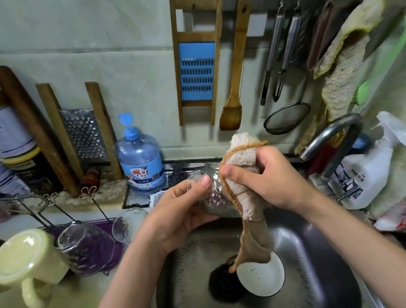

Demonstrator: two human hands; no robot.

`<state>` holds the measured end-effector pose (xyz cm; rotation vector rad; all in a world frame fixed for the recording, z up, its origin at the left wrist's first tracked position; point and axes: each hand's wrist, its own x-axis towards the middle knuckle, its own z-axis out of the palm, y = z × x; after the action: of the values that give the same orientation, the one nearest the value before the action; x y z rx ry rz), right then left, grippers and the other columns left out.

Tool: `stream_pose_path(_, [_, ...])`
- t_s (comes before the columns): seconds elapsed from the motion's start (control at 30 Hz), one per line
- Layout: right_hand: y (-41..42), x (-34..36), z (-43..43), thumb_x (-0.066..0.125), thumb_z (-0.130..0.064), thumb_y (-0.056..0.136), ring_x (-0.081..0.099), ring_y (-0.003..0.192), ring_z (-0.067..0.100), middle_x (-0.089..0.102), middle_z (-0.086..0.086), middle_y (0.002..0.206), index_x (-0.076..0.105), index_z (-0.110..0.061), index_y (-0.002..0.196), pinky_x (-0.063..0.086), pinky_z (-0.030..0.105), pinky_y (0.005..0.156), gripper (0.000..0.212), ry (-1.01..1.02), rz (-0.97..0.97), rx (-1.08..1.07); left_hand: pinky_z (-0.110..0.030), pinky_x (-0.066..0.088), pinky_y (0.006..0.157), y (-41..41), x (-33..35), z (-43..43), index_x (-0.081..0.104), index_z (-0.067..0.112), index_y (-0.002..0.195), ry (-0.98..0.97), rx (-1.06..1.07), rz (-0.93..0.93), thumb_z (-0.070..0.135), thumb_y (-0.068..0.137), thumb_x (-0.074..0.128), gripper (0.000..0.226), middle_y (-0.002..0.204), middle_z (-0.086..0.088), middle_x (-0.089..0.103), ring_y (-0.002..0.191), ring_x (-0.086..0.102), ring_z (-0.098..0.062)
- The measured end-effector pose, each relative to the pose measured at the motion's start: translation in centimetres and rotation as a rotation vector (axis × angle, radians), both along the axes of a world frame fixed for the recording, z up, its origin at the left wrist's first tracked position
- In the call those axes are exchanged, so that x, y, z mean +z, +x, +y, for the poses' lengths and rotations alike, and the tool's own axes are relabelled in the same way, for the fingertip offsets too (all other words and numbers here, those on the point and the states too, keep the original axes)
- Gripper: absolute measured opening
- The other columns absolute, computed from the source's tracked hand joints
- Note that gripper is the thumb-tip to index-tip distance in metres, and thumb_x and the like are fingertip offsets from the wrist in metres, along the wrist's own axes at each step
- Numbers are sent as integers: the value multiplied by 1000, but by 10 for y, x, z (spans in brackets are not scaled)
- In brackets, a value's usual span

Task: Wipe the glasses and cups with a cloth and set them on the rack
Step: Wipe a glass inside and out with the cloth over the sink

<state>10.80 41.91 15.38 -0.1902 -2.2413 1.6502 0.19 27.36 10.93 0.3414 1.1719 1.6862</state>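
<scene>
Above the sink I hold a clear dimpled glass [213,197] on its side in my left hand [180,216]. My right hand [263,184] grips a beige cloth with an orange hem [238,164], pressed over the glass's right end; the cloth's tail hangs down into the sink. On the left stands a wire rack [44,207] with a purple tray. A cream mug [30,266] and two clear glasses [86,248] [128,225] rest upside down on it.
A steel sink [308,257] holds a white dish [263,278] and a dark scrubber [222,285]. The tap [334,142] arches at right beside a white soap dispenser [371,168]. A blue bottle [139,156], graters, tins and hanging utensils line the wall.
</scene>
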Motion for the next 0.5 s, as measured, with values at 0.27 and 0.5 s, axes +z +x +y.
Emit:
stream_pose_path(0.27, [-6,-12,-17,42,-26,102,53,66,-6,56,-19,66,52,-26,79,43,9,70,25,-17,299,-252,-28,61,63,14,-5,15,35,18,61,227,398,-60,16,65,71,36,87,-8,59,74,69,-11])
stream_pose_path(0.5, [-13,-29,-33,21,-62,94,30,141,34,35,13,152,52,-14,135,25,49,116,70,621,264,-90,-19,53,53,24,6,27,53,9,68,198,574,141,9,83,68,22,67,-4,58,62,57,-13])
